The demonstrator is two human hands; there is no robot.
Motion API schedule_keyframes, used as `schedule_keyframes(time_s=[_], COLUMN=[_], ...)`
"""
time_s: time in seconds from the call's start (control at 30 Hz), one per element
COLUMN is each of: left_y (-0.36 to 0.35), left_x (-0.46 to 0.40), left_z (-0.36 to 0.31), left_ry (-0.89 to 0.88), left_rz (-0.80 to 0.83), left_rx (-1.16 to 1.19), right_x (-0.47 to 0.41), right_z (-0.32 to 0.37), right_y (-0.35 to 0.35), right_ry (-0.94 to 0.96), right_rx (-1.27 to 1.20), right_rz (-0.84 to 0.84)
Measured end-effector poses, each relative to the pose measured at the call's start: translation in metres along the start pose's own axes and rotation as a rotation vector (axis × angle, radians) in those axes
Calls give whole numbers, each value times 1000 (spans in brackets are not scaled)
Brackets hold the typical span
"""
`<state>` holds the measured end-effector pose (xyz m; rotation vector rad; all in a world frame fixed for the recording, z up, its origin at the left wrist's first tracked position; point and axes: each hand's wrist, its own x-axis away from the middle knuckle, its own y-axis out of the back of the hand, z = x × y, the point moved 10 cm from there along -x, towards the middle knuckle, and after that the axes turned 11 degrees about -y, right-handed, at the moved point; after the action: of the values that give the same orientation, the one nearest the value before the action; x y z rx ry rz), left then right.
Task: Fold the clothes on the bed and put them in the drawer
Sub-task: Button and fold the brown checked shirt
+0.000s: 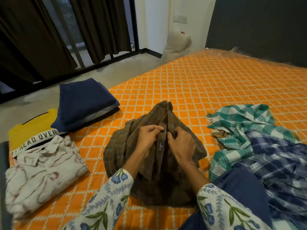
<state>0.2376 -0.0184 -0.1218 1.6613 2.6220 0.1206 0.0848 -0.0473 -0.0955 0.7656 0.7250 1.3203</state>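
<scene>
Two hands on a brown checked shirt mid-bed on the orange quilted bedspread, left hand pinching its placket, right hand gripping the fabric beside it, folded navy trousers far left.

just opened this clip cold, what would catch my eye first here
Both hands, left hand and right hand, pinch the front of a brown checked shirt at mid-bed on the bright orange quilt. Folded clothes lie to the left, and a loose heap of teal and blue checked cloth to the right.
</scene>
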Motion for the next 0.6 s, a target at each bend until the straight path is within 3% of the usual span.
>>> schedule_keyframes(time_s=[0.1, 0.23, 0.4, 0.6], left_y=[-9, -8, -1, -2], left_x=[3, 4, 3, 6], left_z=[0, -2, -10, -16], left_ry=[32, 34, -37, -73], left_rz=[54, 44, -15, -3], left_rx=[-3, -54, -146, -243], right_x=[-1, 1, -4, -7], right_z=[5, 9, 24, 30], right_y=[3, 7, 9, 11], right_ry=[29, 10, 103, 43], right_rx=[7, -201, 113, 60], right_rz=[7, 46, -20, -4])
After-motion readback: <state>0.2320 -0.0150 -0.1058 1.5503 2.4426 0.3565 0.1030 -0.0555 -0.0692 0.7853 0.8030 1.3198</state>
